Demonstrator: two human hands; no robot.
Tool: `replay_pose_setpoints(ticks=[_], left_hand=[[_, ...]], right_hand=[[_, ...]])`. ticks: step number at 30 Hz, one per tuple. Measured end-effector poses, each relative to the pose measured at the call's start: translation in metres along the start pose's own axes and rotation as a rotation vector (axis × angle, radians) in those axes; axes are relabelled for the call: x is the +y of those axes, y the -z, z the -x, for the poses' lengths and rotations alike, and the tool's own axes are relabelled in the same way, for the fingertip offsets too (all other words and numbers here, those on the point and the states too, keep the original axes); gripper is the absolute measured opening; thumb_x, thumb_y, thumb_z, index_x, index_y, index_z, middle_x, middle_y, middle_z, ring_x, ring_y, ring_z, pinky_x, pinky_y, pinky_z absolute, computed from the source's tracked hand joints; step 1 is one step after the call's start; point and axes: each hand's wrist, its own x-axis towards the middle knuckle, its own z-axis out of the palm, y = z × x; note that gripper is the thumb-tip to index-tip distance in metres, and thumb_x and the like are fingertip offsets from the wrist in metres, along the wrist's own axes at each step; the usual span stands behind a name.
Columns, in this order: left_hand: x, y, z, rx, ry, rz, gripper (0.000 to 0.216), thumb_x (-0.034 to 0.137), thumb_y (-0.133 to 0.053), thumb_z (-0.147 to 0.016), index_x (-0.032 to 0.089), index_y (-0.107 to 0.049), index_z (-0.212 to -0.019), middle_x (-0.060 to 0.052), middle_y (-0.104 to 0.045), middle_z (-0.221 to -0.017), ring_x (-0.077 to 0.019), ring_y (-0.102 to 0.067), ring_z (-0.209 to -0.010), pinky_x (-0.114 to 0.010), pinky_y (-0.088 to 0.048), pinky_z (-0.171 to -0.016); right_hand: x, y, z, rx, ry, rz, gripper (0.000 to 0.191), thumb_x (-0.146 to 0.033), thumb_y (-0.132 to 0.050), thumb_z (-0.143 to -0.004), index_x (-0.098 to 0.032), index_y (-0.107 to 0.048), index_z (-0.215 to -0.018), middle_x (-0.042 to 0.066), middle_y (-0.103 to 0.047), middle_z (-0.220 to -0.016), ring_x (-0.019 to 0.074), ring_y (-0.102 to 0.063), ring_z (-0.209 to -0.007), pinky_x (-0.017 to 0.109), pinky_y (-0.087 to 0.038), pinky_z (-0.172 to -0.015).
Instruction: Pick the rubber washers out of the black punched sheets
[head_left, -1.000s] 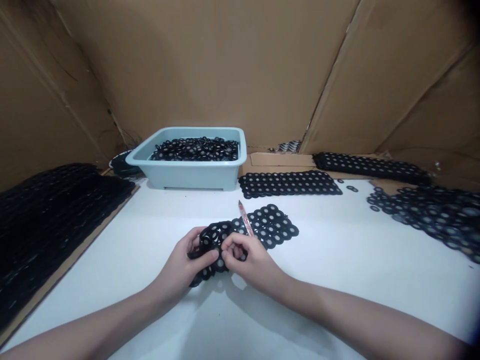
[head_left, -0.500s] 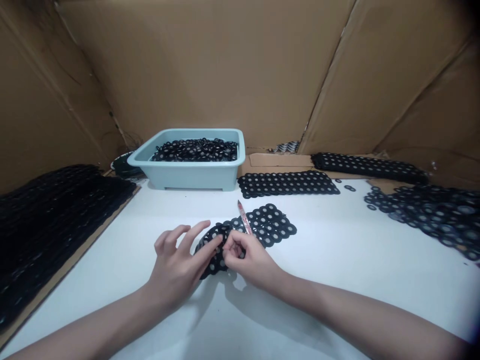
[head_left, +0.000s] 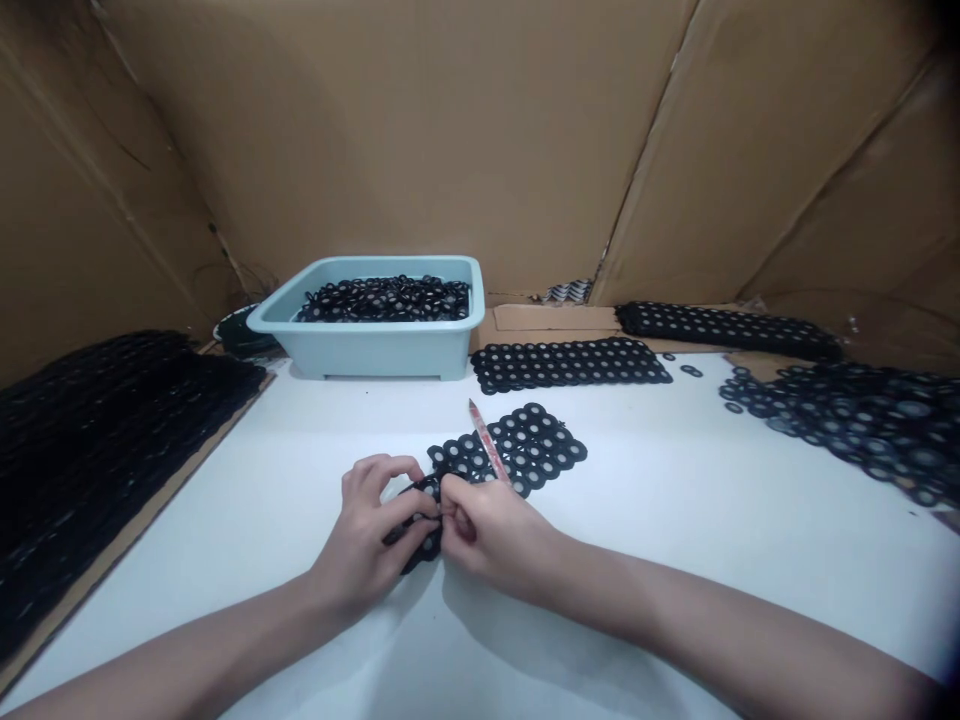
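A black mat strip of linked discs with pale centres (head_left: pixel 536 450) lies on the white table, its near left end lifted and bent. My left hand (head_left: pixel 375 525) grips that raised end between thumb and fingers. Right beside it, my right hand (head_left: pixel 487 525) is closed in a pinch against the mat; what its fingertips hold is hidden. A slim pointed tool with a red and white patterned barrel (head_left: pixel 487 440) sticks out beyond my right knuckles, over the mat. Whether the hand holds this tool or it rests on the mat, I cannot tell.
Behind stands a light blue basin (head_left: pixel 375 350) of loose black rings. A flat disc strip (head_left: pixel 570 365) lies beside it, with a stacked bundle (head_left: pixel 727 328) farther right. Loose discs (head_left: pixel 862 420) spread at right; a dark pile (head_left: pixel 97 450) fills the left. Cardboard walls (head_left: pixel 420 130) enclose the table.
My left fingers have curled from spread to a grip on the mat's end. My right hand has shifted slightly down and stays pinched. The view has moved a little.
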Motion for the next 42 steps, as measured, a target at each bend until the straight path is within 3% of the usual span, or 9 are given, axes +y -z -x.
replay_pose_setpoints(ticks=[6,10,16,25,32,37,42], left_hand=[[0.0,-0.001,-0.001,0.058,0.003,0.041,0.012,0.013,-0.048,-0.075,0.021,-0.057,-0.072,-0.005,-0.047,-0.09,-0.0203,-0.04,-0.091,-0.036,-0.035,-0.078],[0.002,-0.001,-0.002,0.021,0.067,0.072,0.009,0.015,-0.048,-0.077,0.02,-0.055,-0.074,-0.005,-0.046,-0.093,-0.0198,-0.04,-0.093,-0.036,-0.035,-0.079],[0.005,0.004,-0.005,-0.098,0.144,0.075,0.009,0.022,-0.045,-0.08,0.022,-0.055,-0.081,-0.004,-0.044,-0.097,-0.0195,-0.04,-0.096,-0.039,-0.034,-0.084],[-0.003,0.003,-0.001,-0.088,0.089,0.019,0.015,0.023,-0.047,-0.079,0.024,-0.055,-0.091,-0.005,-0.046,-0.097,-0.021,-0.041,-0.096,-0.04,-0.033,-0.082],[0.001,0.007,0.0,-0.048,0.038,-0.046,0.018,0.018,-0.046,-0.079,0.024,-0.052,-0.095,-0.005,-0.048,-0.112,-0.0225,-0.034,-0.106,-0.04,-0.027,-0.088],[0.001,0.001,0.005,-0.024,-0.059,-0.069,0.023,0.011,-0.044,-0.079,0.024,-0.048,-0.097,0.0,-0.059,-0.091,-0.0194,-0.04,-0.096,-0.037,-0.025,-0.083],[0.002,-0.002,0.005,-0.048,0.019,-0.027,0.018,0.012,-0.043,-0.079,0.022,-0.044,-0.094,-0.001,-0.056,-0.087,-0.0186,-0.039,-0.093,-0.035,-0.028,-0.081]], right_hand=[[-0.001,-0.001,-0.002,-0.051,-0.188,-0.268,0.009,-0.012,-0.04,-0.066,-0.019,-0.035,-0.065,-0.005,-0.044,-0.052,0.0077,-0.047,-0.048,0.017,-0.033,-0.044],[0.0,-0.002,-0.002,-0.093,-0.303,-0.429,0.008,-0.012,-0.041,-0.066,-0.019,-0.037,-0.067,-0.005,-0.046,-0.052,0.0081,-0.051,-0.048,0.016,-0.035,-0.043],[0.001,0.003,-0.003,-0.022,-0.179,-0.314,0.007,-0.011,-0.042,-0.069,-0.018,-0.043,-0.068,-0.004,-0.046,-0.058,0.0065,-0.045,-0.053,0.017,-0.033,-0.047],[0.007,-0.002,-0.005,-0.095,-0.254,-0.397,0.008,-0.016,-0.045,-0.074,-0.016,-0.052,-0.077,-0.003,-0.053,-0.054,0.0066,-0.05,-0.046,0.017,-0.039,-0.045],[0.008,0.003,-0.004,-0.142,-0.277,-0.441,0.008,-0.02,-0.041,-0.078,-0.016,-0.049,-0.077,-0.002,-0.054,-0.054,0.0088,-0.055,-0.049,0.018,-0.041,-0.045],[0.008,0.004,-0.003,-0.143,-0.235,-0.347,0.011,-0.018,-0.039,-0.079,-0.016,-0.049,-0.076,-0.002,-0.054,-0.055,0.0084,-0.053,-0.049,0.019,-0.039,-0.046],[0.003,0.002,-0.004,-0.074,-0.125,-0.167,0.009,-0.015,-0.042,-0.075,-0.017,-0.048,-0.068,-0.002,-0.052,-0.057,0.0081,-0.05,-0.051,0.02,-0.036,-0.047]])
